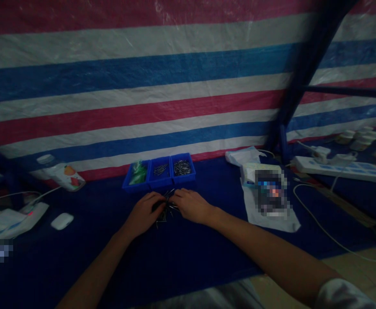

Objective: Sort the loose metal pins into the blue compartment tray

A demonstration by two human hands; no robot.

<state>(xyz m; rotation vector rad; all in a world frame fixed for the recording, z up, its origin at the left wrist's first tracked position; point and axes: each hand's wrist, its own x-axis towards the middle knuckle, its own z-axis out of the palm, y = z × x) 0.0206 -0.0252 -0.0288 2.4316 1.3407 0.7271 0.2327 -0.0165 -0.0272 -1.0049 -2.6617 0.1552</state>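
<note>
A small heap of thin metal nails or screws (pixel 162 216) lies on the dark blue tabletop, partly covered by my hands. My left hand (pixel 147 210) bends over the heap from the left, thumb and fingers closed at the metal pieces. From the right, my right hand (pixel 190 205) has its fingers curled down onto the same pieces, and some thin ends stick out between the hands. Just beyond stands a blue three-part tray (pixel 171 182). Its left compartment has a green plastic bag (pixel 139 172), its middle one a few long nails or screws (pixel 161 170), its right one many small metal pieces (pixel 181 167).
On the left are a bottle (pixel 62 174), a white power strip (pixel 29 219) and a white case (pixel 62 221). To the right lie white wrapping (pixel 252 214) with a blurred item, a cable (pixel 319 231) and another power strip (pixel 342 168). A striped sheet (pixel 142 98) hangs behind.
</note>
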